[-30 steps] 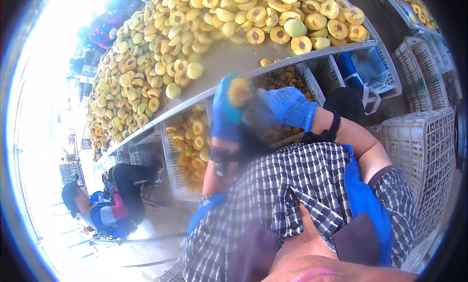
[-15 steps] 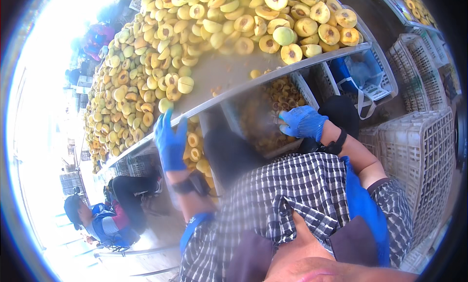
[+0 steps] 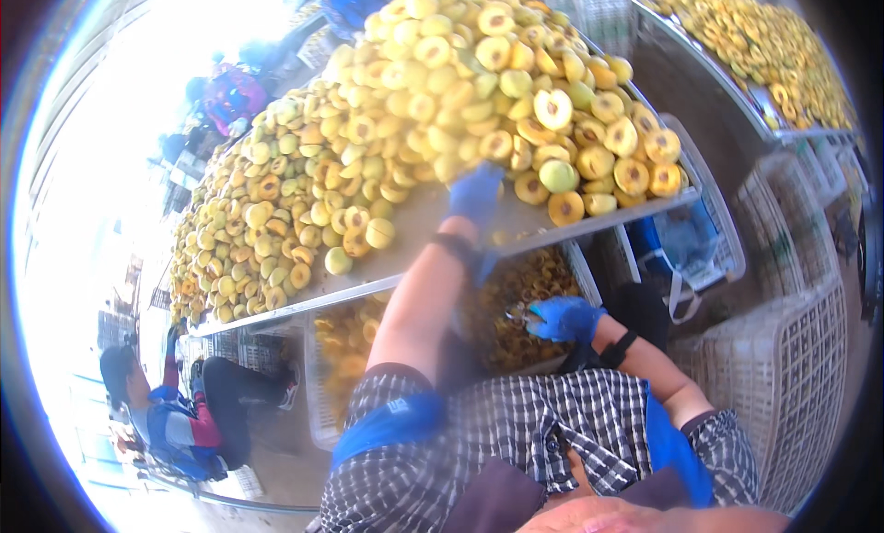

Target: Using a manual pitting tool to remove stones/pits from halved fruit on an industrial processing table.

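Left grip (image 3: 476, 192): in a blue glove, arm stretched forward over the surface (image 3: 414, 225), at the near edge of the heaped halved yellow fruit (image 3: 396, 119); fingers blurred, so whether they stand apart or are clamped on a piece cannot be told. The fruit lies directly ahead of this grip and to both its sides, mostly cut face or rounded back upward. Right grip (image 3: 566, 319): blue-gloved, fingers curled together about a small grey object (image 3: 517, 314), its kind too blurred to tell; held over a crate of brownish scraps (image 3: 525, 344), nearer the body than the surface's metal edge, well apart from the heap. Also: a pale crate (image 3: 318, 386) of yellow pieces, left of the scraps; a blue bag (image 3: 677, 238) to the right; white lattice crates (image 3: 783, 376) at far right; a seated co-worker (image 3: 180, 422) at lower left.
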`<move>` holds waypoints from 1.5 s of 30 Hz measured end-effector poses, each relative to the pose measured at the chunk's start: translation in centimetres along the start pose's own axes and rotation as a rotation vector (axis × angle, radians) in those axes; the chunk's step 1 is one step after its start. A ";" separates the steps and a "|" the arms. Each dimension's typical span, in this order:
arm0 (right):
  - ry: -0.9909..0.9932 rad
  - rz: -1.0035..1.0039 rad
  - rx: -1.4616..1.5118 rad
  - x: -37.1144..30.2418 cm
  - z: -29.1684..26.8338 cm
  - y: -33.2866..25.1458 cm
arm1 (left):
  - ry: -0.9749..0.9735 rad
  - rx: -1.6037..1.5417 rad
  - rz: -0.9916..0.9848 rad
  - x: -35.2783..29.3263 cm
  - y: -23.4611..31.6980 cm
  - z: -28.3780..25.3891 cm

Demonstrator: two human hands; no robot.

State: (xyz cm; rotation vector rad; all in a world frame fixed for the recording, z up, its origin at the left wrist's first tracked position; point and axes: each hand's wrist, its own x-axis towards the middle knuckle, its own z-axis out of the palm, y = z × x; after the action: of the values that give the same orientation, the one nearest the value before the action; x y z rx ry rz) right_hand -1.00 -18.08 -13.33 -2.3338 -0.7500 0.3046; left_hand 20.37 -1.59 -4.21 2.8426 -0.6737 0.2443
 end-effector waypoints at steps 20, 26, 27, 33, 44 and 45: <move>0.555 -0.258 0.239 3.5 -7.6 -11.2 | 0.527 -1.198 -0.011 -15.7 2.8 -8.1; 0.594 -0.136 -0.244 4.5 -7.0 -11.8 | 0.525 -0.985 -0.004 -16.6 3.8 -8.1; 0.591 -0.136 -0.248 4.4 -6.7 -12.0 | 0.528 -0.989 -0.005 -16.7 4.0 -8.0; 0.581 -0.208 -0.259 4.2 -4.1 -10.0 | 0.510 -1.990 -0.245 -16.7 5.3 -7.6; 0.294 -0.204 0.799 4.1 -0.6 -6.6 | 0.135 -0.952 0.156 -17.8 3.1 -9.7; 0.291 -0.205 0.805 3.8 -1.5 -7.6 | 0.133 -0.949 0.150 -17.7 3.4 -9.5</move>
State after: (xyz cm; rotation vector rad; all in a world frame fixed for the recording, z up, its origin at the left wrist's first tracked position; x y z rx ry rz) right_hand -0.67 -11.93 -7.28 -1.4863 -0.5712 0.1312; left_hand 2.10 5.23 1.87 1.8620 -0.7194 0.0912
